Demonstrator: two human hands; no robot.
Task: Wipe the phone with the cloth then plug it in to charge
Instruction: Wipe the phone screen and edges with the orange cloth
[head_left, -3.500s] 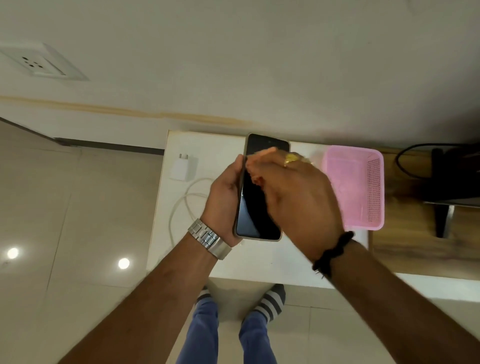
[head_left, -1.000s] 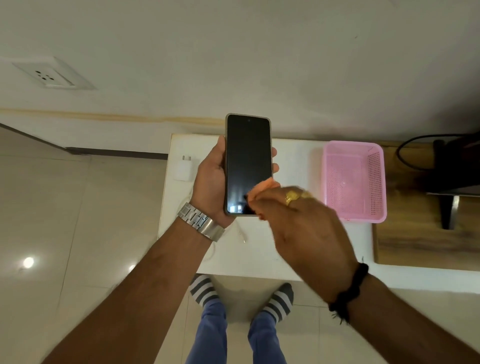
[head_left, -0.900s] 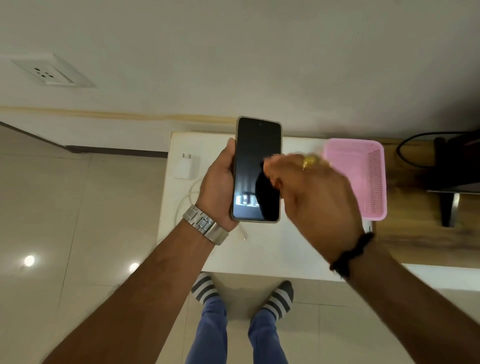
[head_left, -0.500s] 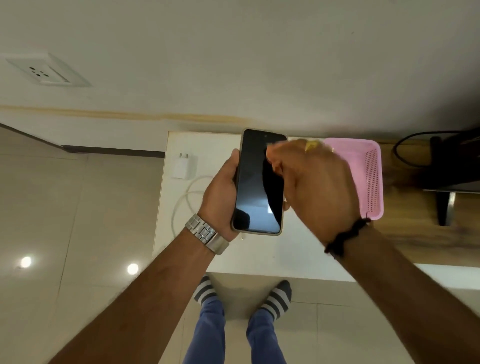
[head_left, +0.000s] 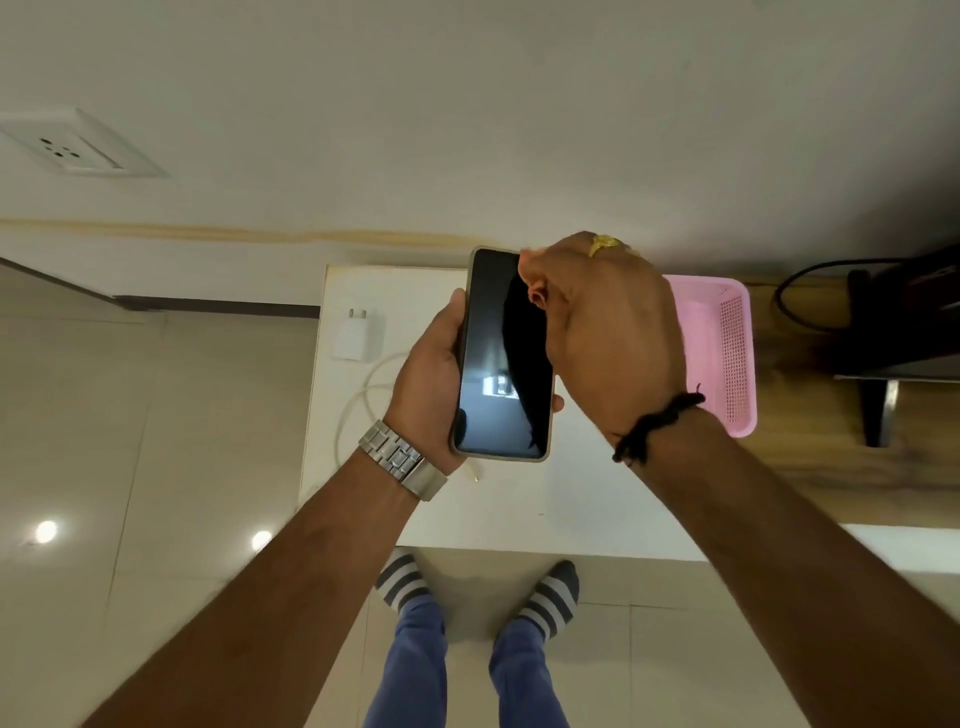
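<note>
Phone (head_left: 498, 358) rigid, glossy, likely slippery: left hand (head_left: 428, 374) clamps side edges; right hand (head_left: 602, 332) bunched on screen, cloth unseen.

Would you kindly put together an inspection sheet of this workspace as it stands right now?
Surface: white table, mostly bare, beside a wooden top.
Job's things: phone held above the table, screen dark; charger adapter lying unplugged; cloth not visible.
Clutter: pink basket, nothing seen inside.
Grippers: left hand grips the phone's edge; right hand closed over the screen's upper part.
Cables: white cable looped on the table; black cable at right.
Surroundings: wall socket, nothing plugged in; tiled floor.
</note>
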